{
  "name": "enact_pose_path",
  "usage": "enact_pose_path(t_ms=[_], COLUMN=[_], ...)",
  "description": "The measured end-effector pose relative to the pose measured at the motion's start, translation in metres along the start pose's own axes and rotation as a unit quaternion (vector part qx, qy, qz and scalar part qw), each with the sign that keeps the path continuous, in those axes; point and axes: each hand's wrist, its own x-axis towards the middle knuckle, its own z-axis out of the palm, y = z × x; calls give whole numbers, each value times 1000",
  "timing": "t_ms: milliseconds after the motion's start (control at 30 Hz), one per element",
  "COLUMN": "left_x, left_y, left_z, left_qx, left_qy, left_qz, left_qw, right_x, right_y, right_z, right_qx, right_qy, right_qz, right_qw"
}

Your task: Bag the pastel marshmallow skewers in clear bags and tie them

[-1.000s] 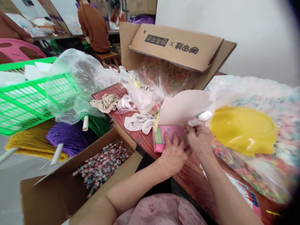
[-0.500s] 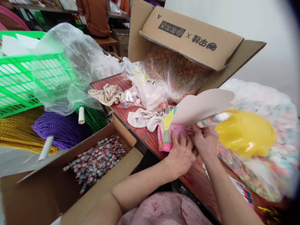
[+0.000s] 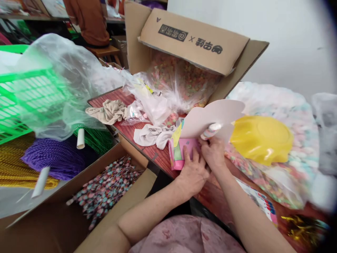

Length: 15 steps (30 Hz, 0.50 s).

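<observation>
A small pink cardboard box (image 3: 188, 147) with a tall white scalloped back panel (image 3: 223, 110) lies on the red wooden table. My left hand (image 3: 193, 172) rests flat on the box with its fingers apart; its thumb is hidden. Close beside it, my right hand (image 3: 214, 154) is closed at the right end of the box, fingertips near its edge. Out of the top of this hand sticks a short pastel-striped roll (image 3: 211, 130) with a white end. What the right fingertips touch is partly hidden.
Right of my hands, a yellow wavy plastic piece (image 3: 263, 140) lies on big bags of pastel sweets (image 3: 300, 133). Behind stands an open carton (image 3: 195, 38). Crumpled cloths (image 3: 150, 135) lie left. Below is a carton of beaded sticks (image 3: 105, 189); a green basket (image 3: 34, 95) stands far left.
My right hand has shifted inward against the box, and the striped roll now points up in front of the white panel. My left hand stays on the box. The view has turned slightly right.
</observation>
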Motion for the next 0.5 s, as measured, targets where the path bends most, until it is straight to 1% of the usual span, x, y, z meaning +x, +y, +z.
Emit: enact_pose_path(t_ms=[133, 233, 367, 433, 500], left_x=[-1, 1, 5, 6, 5], left_y=[-1, -2, -2, -2, -2], left_z=[-1, -6, -14, -16, -16], left_qx=[8, 7, 6, 8, 8], left_qy=[7, -10, -42, -46, -45], left_qz=[16, 24, 4, 4, 4], left_qw=[1000, 1000, 999, 999, 999], right_x=[2, 4, -5, -10, -11], right_y=[2, 1, -9, -16, -24], right_z=[3, 3, -10, -22, -37], right_qx=[-23, -22, 12, 39, 52], right_qy=[6, 11, 17, 62, 119], right_qz=[0, 7, -3, -32, -87], right_qw=[1000, 1000, 1000, 997, 988])
